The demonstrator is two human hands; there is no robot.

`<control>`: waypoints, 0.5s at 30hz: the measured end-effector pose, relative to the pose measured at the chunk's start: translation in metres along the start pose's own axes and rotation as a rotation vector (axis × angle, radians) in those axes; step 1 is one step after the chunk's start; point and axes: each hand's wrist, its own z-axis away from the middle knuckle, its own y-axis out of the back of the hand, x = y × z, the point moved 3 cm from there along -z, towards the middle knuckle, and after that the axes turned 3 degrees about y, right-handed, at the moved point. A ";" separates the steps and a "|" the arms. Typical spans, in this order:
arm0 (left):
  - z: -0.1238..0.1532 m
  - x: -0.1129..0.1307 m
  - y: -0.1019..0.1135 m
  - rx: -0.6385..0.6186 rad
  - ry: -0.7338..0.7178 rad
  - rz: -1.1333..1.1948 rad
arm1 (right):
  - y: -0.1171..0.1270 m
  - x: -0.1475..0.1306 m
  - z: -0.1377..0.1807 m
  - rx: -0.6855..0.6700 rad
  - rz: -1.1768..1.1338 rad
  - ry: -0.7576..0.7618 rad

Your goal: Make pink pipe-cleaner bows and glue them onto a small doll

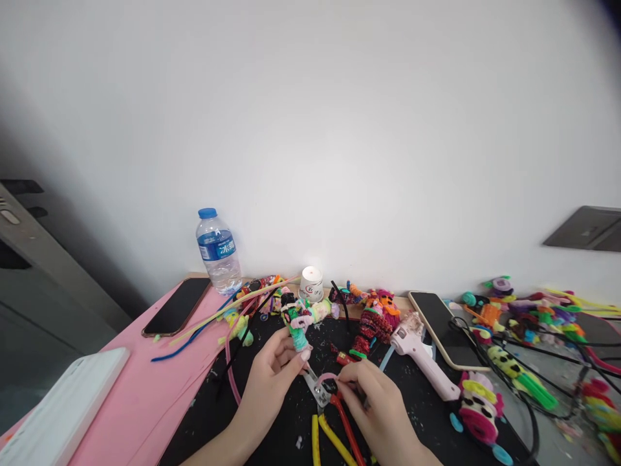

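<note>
My left hand [274, 372] is closed around the lower end of a small pipe-cleaner doll [299, 333], teal below with green, pink and black higher up. From near its base a pink pipe cleaner [328, 377] curves across to my right hand [376, 395], whose fingertips are pinched on its other end. Directly beneath lies a metal cutting tool [317, 393] with a red handle [347, 427]. Two yellow handles [334, 441] reach toward the near edge beside it. Whether these belong to one tool or two, I cannot tell.
A water bottle [217, 255], phone [177, 305] and white keyboard-like object [68, 408] stand left. A paper cup [311, 285] is by the wall. Right are a pink glue gun [427, 362], second phone [449, 333], black cables and several pipe-cleaner dolls [478, 408].
</note>
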 end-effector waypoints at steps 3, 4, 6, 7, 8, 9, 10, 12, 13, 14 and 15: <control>0.001 -0.002 -0.002 -0.039 -0.007 0.015 | 0.000 -0.002 0.004 0.012 -0.069 -0.020; 0.001 -0.003 -0.002 -0.058 -0.004 0.018 | 0.000 -0.002 0.004 0.019 -0.074 -0.038; 0.002 -0.004 -0.003 -0.095 0.005 0.025 | 0.001 -0.004 0.004 0.030 -0.083 -0.061; 0.002 -0.005 -0.003 -0.109 0.009 0.029 | 0.001 -0.005 0.003 0.036 -0.097 -0.048; 0.002 -0.006 -0.004 -0.120 0.012 0.032 | 0.002 -0.006 0.002 0.038 -0.114 -0.025; 0.001 -0.007 -0.004 -0.129 0.017 0.035 | 0.003 -0.008 0.001 0.041 -0.133 0.002; 0.001 -0.007 -0.004 -0.136 0.020 0.036 | 0.003 -0.009 0.000 0.045 -0.150 0.028; 0.001 -0.009 -0.005 -0.148 0.028 0.034 | 0.004 -0.008 0.000 0.052 -0.173 0.052; 0.001 -0.009 -0.005 -0.156 0.032 0.034 | 0.003 -0.007 0.000 0.047 -0.175 0.046; 0.001 -0.010 -0.006 -0.164 0.035 0.034 | 0.002 -0.005 0.001 0.032 -0.170 0.036; 0.001 -0.010 -0.006 -0.174 0.036 0.035 | 0.001 -0.003 0.002 0.012 -0.159 0.026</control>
